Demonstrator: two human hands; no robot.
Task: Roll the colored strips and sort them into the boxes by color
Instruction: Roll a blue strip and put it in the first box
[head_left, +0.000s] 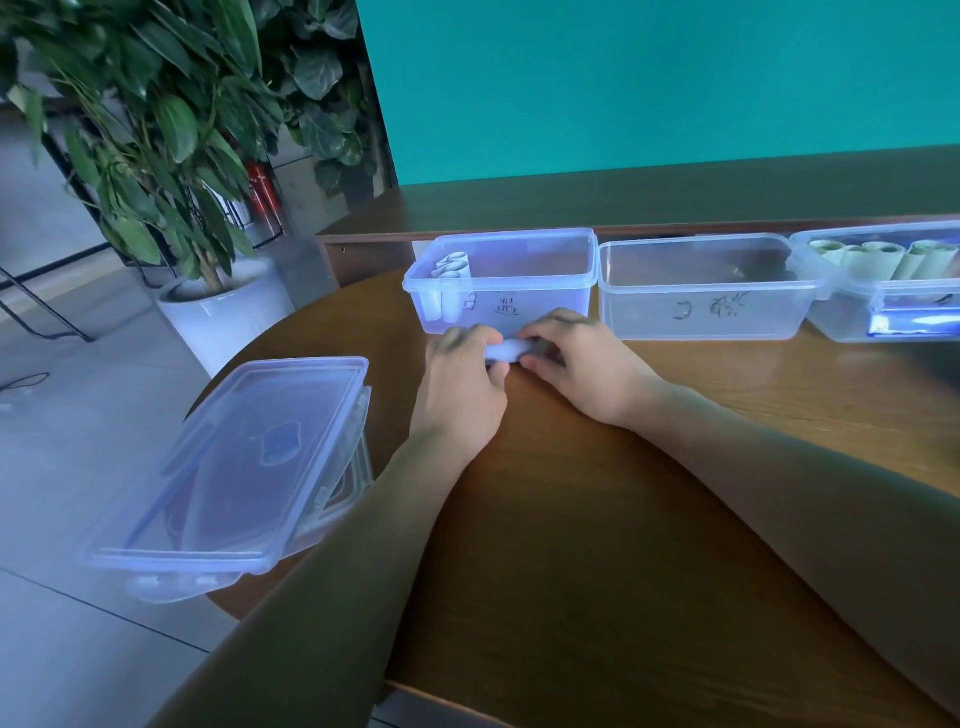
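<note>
Both hands on table (571, 519): left hand (462, 384), right hand (582, 364) fingers curled, pinching white rolled strip (503, 351) ends.

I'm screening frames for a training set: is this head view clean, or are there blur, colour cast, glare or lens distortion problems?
Head view: a blue-green cast tints everything; the wide lens bows the brown wooden table edge; the pale rolled strip between the left hand and right hand is washed out and slightly soft; glare flares on the rightmost clear plastic box.
</note>
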